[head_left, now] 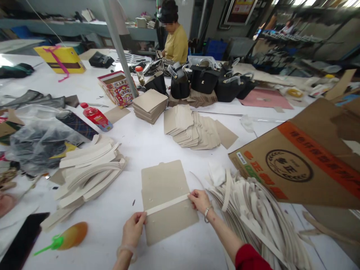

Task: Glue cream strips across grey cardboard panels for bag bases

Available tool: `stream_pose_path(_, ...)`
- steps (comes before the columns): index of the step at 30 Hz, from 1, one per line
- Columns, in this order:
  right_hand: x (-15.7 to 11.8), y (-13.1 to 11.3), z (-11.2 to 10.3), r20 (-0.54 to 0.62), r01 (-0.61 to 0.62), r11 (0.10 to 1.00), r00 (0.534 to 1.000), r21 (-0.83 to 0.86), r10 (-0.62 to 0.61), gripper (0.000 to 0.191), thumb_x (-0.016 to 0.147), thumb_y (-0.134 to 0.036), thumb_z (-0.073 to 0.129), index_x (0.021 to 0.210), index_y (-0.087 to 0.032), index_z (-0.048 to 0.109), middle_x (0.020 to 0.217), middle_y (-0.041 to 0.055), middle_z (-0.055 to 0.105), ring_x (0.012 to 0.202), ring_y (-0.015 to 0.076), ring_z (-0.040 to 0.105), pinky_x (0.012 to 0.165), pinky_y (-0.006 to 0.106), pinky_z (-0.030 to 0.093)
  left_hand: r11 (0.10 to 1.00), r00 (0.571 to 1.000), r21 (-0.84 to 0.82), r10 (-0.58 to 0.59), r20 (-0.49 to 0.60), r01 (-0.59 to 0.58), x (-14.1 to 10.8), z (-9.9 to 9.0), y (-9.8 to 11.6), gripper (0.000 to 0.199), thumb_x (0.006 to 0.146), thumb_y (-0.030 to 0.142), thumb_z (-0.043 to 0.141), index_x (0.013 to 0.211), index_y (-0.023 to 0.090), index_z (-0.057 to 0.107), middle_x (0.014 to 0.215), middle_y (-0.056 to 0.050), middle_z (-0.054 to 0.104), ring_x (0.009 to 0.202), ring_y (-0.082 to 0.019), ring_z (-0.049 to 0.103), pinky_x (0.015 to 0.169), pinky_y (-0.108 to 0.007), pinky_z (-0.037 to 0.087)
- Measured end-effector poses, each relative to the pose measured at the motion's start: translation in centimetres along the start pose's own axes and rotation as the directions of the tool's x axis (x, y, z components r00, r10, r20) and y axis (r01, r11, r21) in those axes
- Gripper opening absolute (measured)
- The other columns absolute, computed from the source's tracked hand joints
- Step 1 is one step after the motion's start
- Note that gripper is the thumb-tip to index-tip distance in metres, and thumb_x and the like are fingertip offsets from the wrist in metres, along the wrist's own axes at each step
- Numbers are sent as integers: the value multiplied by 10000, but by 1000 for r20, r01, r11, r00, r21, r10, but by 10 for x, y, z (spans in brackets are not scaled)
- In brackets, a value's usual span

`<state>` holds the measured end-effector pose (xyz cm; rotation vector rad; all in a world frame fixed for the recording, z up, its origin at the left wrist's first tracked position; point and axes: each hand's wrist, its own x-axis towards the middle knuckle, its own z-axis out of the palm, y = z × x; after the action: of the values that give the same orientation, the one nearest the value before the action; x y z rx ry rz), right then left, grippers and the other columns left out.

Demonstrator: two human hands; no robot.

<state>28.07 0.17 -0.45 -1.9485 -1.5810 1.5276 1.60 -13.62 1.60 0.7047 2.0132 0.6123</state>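
Note:
A beige cardboard panel [164, 178] lies flat on the white table in front of me. Across its middle runs a narrow pale strip [168, 204], slightly slanted. At the strip's left end my left hand [133, 228] pinches it between thumb and fingers, by the panel's left edge. My right hand [200, 201] pinches the opposite end at the panel's right edge. Small whitish spots show on the panel around the strip. A heap of long loose strips [247, 210] lies beside my right forearm.
Stacked panels [182, 125] and a squarer pile [150, 105] stand beyond. Curved pale pieces [92, 168] and a green-tipped squeeze bottle [73, 236] lie left. A large cardboard box [281, 165] stands right. Black handbags [204, 78] and a person in yellow [176, 43] are at the back.

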Motion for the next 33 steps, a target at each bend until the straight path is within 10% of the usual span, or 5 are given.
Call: stream_pose_path(33,-4,1,3,-54,123,953,988,-277,-143,271,746,-409,461,597,-203,554,495,-13,589,475,137,530,484,232,350,999,992,-45,11,-126,-16,-5,9,3,290,723,448,478,674,174,557,542,12,560,524,-124,526,487,-220,388)
